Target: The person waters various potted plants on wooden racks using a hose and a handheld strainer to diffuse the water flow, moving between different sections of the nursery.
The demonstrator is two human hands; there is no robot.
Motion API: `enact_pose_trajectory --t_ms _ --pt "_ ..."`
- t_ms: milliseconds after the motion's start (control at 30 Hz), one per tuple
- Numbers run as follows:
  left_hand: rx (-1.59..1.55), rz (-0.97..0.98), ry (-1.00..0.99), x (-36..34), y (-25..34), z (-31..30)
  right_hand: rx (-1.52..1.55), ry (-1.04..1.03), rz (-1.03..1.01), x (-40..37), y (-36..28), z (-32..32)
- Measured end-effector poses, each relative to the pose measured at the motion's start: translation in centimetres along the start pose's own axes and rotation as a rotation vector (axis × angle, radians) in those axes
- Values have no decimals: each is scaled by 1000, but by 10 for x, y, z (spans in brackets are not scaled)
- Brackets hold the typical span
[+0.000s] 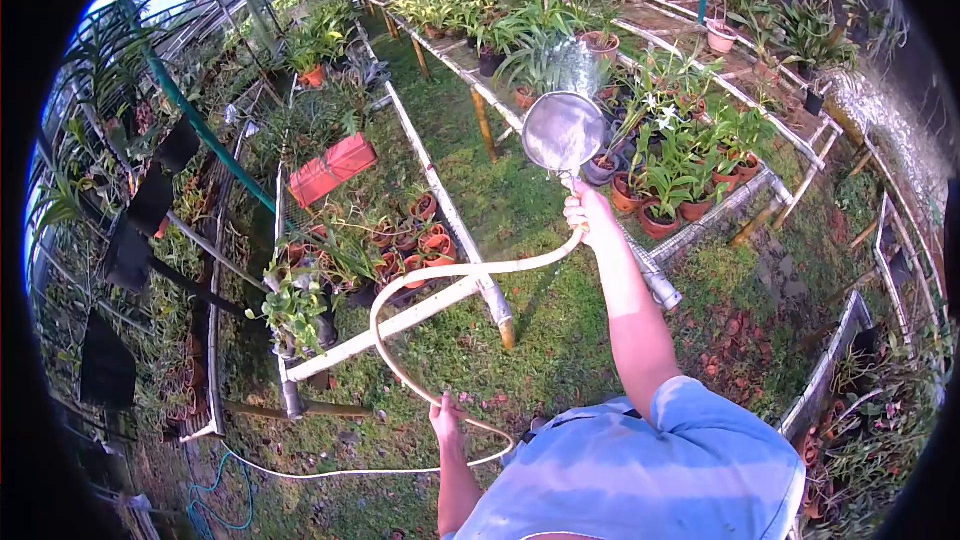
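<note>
My right hand is stretched forward, its fingers wrapped round the neck of a wide, round shower head at the end of a pale hose. Water sprays from its far side over potted plants on a raised bench. Lower down, my left hand is closed round the same hose, which loops between both hands and trails off to the left over the grass. Close to the shower head stand several terracotta pots with leafy plants, one bearing a white flower.
A left bench frame carries potted plants and a red rectangular planter. A pipe end juts out near my right forearm. Blue tubing lies coiled on the ground at lower left. Grass runs between the benches.
</note>
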State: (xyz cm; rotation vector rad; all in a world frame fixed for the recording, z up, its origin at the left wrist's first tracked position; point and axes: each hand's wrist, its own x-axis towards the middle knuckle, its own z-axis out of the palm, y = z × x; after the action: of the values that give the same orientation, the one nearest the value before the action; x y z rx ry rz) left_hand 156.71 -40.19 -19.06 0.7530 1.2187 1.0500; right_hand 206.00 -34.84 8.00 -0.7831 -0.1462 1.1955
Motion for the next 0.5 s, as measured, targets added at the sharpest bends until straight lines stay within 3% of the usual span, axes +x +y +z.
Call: enact_pose_trajectory --t_ms 133,167,300,400,433,500 --pt "23 -10 -58 -3 59 26 36 -14 -33 -4 -21 -14" --pt "246 47 -56 13 47 12 13 -6 -49 -8 -26 -13" --pt "244 203 -114 -2 101 42 -46 17 -126 -3 -39 -8" --pt "460 255 -349 -1 135 78 -186 1 -172 6 -43 -10" --pt "521 163 -484 -5 142 97 -223 -1 -181 9 -43 -8" --pt "621 183 -602 0 133 130 -281 25 -176 17 -45 -4"
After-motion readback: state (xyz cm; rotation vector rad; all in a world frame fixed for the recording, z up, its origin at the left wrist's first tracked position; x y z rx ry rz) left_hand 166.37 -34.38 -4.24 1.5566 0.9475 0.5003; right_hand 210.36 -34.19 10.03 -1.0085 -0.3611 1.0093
